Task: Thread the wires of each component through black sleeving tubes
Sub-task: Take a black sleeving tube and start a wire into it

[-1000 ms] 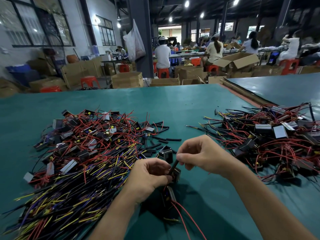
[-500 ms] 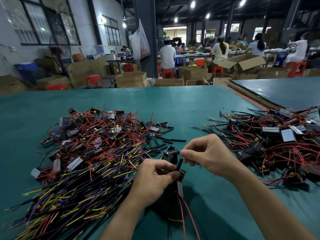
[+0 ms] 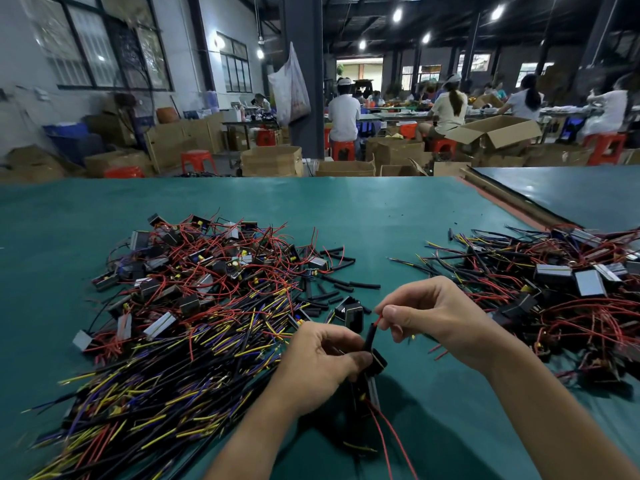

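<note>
Worktop [image 3: 346, 209] carries a large pile [image 3: 194, 306], seemingly undone, at 9 o'clock; left fingers [image 3: 353, 359] clamp one tube [image 3: 370, 336], right fingers [image 3: 391, 311] pinch its wire [image 3: 378, 320].

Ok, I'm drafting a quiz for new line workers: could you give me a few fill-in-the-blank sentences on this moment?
1. The right hand pinches a ____ wire poking out of the top of the black sleeving tube.
2. The left hand grips the ____ end of that tube.
3. Spare black tubes lie loose on the green table between two ____ of wired components.
Missing words: red; lower; piles.
</note>
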A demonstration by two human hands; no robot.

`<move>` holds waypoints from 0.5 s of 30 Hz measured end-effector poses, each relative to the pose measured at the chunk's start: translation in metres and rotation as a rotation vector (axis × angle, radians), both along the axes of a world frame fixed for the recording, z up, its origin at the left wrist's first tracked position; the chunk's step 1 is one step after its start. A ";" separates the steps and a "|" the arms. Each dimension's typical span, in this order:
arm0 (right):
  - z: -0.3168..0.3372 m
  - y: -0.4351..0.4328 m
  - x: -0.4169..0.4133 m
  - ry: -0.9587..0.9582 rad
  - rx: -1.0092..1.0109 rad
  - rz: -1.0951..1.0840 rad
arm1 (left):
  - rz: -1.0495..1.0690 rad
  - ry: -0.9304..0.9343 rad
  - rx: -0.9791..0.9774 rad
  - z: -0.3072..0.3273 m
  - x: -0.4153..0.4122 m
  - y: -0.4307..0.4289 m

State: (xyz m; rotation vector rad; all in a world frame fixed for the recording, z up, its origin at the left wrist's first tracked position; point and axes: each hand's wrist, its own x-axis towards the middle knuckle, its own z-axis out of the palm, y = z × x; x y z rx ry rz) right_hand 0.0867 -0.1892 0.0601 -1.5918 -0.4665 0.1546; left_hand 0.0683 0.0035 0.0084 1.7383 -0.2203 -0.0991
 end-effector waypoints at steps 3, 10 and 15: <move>-0.001 0.003 0.003 -0.050 0.012 -0.074 | -0.015 -0.010 -0.003 0.000 0.001 0.000; -0.002 0.003 0.002 -0.054 -0.013 -0.072 | -0.005 -0.025 0.000 0.003 0.000 0.000; 0.000 0.001 0.001 -0.046 -0.031 -0.048 | -0.006 -0.019 0.020 0.002 -0.001 -0.001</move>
